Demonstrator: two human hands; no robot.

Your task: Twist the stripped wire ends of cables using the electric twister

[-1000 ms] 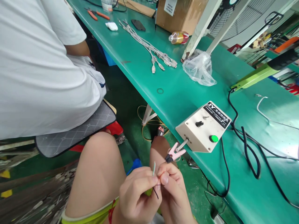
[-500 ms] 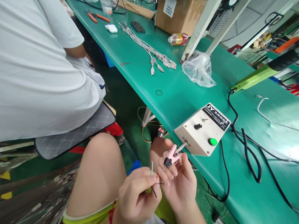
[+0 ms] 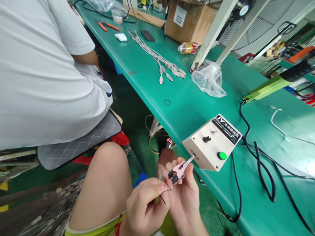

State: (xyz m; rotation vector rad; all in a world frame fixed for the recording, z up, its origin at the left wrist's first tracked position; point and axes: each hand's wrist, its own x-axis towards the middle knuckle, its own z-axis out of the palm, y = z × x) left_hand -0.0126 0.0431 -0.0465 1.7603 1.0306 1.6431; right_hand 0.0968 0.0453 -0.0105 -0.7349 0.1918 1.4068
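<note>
Closed in a pinch, my left hand (image 3: pixel 147 201) holds several thin wires. A pale green wire (image 3: pixel 159 176) sticks up from the fingers, a black wire (image 3: pixel 162 199) hangs below them, and a red one points toward the clip. My right hand (image 3: pixel 184 200) grips a pink spring clip (image 3: pixel 179 168) by its handles. The clip's black-tipped jaws stand apart beside the red wire; whether they touch it I cannot tell. A metal shaft (image 3: pixel 190 160) joins the clip to a beige control box (image 3: pixel 209 147) with a black knob, a toggle switch and a green button.
On the green table (image 3: pixel 147 82) lie a bundle of grey USB cables (image 3: pixel 157 57), a plastic bag (image 3: pixel 209 78), a bottle (image 3: pixel 188 48), a phone (image 3: pixel 147 35) and orange-handled pliers (image 3: pixel 108 25). Black cords (image 3: pixel 258 164) run right of the box. A seated person (image 3: pixel 49 82) is at left.
My right hand has squeezed the clip, and its jaws have parted and turned toward the wires in my left hand. The view has shifted slightly.
</note>
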